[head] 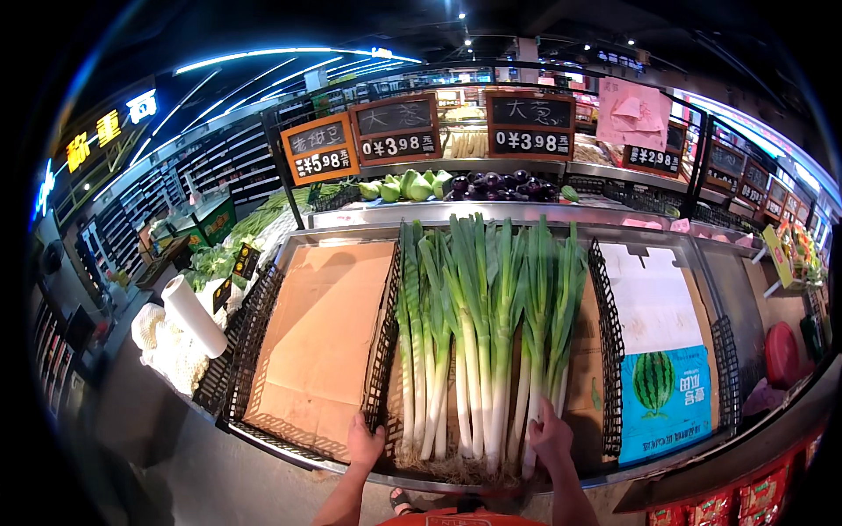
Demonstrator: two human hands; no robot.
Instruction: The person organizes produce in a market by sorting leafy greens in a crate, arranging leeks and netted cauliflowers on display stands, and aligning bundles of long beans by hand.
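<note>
Long green onions (487, 342), with green tops and white stalks, lie side by side in the middle section of the display. Their roots face me. At the lower right of this bunch, the fingers of my right hand (551, 435) touch a white stalk; whether they close around it is hidden. My left hand (366, 444), fingers curled, is by the near end of a black plastic crate wall (381, 368), left of the roots. I cannot tell if it grips the wall. Brown cardboard (322, 329) lines the crate on the left.
Right of the onions, a black crate wall (606, 355) borders a section lined with a printed blue-and-white carton (664, 394). A plastic bag roll (194, 315) stands at left. Eggplants (496, 186) and pale green vegetables (414, 185) sit on the shelf behind, beneath price signs (529, 125).
</note>
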